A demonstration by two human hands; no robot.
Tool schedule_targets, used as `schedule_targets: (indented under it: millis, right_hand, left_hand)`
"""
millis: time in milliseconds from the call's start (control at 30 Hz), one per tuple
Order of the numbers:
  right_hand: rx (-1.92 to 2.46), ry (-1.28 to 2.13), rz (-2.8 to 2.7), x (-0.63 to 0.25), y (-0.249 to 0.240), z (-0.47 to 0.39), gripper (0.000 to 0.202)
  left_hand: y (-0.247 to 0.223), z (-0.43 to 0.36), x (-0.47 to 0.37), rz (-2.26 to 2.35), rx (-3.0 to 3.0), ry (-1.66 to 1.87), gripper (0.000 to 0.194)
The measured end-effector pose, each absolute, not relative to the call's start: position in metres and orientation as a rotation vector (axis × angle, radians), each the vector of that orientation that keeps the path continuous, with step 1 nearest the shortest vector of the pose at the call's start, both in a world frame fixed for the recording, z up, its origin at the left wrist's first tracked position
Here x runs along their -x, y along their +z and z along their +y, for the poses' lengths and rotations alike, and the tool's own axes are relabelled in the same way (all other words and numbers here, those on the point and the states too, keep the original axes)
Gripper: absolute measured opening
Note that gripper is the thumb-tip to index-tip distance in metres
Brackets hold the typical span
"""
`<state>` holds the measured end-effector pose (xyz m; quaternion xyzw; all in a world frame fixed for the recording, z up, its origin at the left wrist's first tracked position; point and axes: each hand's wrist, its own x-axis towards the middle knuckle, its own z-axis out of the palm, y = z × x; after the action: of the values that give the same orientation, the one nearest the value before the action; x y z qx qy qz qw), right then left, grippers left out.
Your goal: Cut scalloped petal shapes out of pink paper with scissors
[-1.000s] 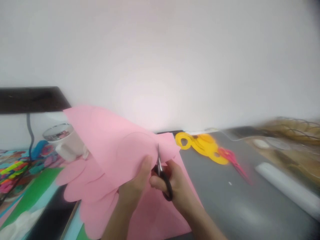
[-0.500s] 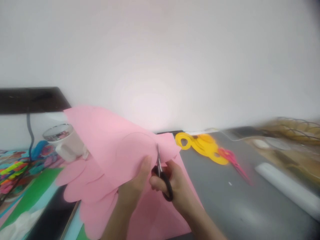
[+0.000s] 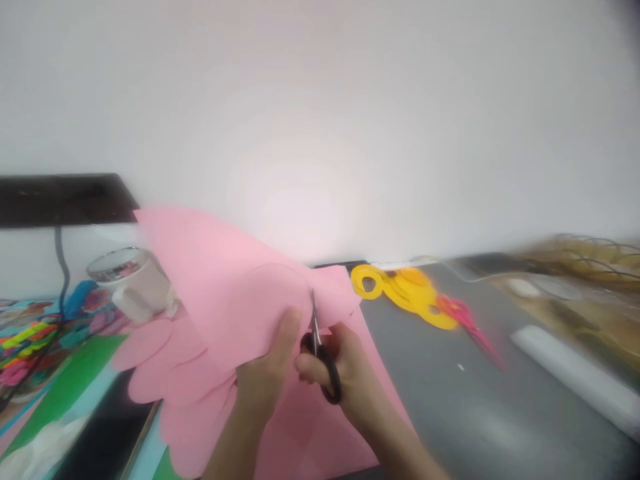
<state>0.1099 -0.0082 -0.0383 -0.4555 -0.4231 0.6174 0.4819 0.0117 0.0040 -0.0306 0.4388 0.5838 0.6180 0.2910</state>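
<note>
My left hand grips the lower edge of a pink paper sheet, thumb on top and fingers hidden beneath it. A faint curved line is drawn on the raised sheet. In my right hand is a pair of black-handled scissors, thumb and fingers around the handles. Their blades point away from me and lie at the paper along the curve, beside my left thumb. Beneath both hands rests another pink sheet. Several rounded pink paper cutouts overlap at the left.
A white mug stands at the left near colourful craft bits. Yellow paper rings and pink scissors lie on the grey table. A white roll and wires are at the right. A wall rises behind.
The scissors and my right hand have shifted slightly left. The raised sheet's upper left corner has moved a little up and to the right. Both hands keep their holds.
</note>
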Motion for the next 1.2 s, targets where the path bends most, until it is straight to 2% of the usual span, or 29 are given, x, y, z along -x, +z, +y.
schedule_targets:
  millis: [167,367,533,733,1200]
  right_hand:
    - [1.029,1.5,-1.028,-0.115,-0.037,-0.005,0.036]
    - [1.046,1.51,-1.014,-0.116,-0.033,-0.004,0.04]
    - [1.056,1.522,-1.03,-0.114,-0.029,-0.004,0.04]
    - [1.073,1.517,-1.074,-0.116,-0.03,-0.005,0.038]
    - [1.099,1.488,-1.158,-0.117,-0.038,-0.006,0.033]
  left_hand:
    - [-0.028,0.001,-0.016,1.666,-1.099,1.586,0.035]
    - [-0.033,0.003,-0.014,1.609,-1.206,1.617,0.031]
    - [-0.036,0.005,-0.011,1.66,-1.182,1.629,0.037]
    - [-0.035,0.006,-0.007,1.594,-1.288,1.616,0.026]
    - [-0.035,0.007,0.0,1.552,-1.299,1.589,0.023]
